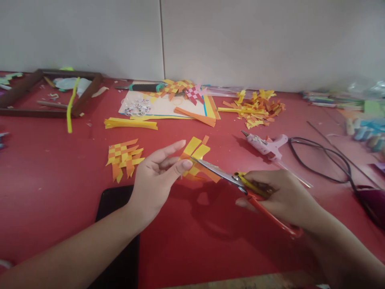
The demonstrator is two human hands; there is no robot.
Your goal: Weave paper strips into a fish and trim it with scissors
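Between thumb and fingers, my left hand (161,172) pinches a woven paper piece (200,152) of yellow and orange strips, held above the table. My right hand (279,192) grips a pair of scissors (219,172) with red and yellow handles. The blades point left, and their tips meet the paper strips beside my left thumb. Part of the woven piece is hidden behind the blades and fingers. On the table left of my left hand lies another woven paper fish (123,156) in the same colours.
A pink glue gun (264,145) with a black cord (321,160) lies at right. Behind are a pile of paper scraps (258,108), yellow strips (130,123) and a bag of googly eyes (136,107). A brown frame (87,96) is back left; a black phone-like slab (117,257) lies under my left forearm.
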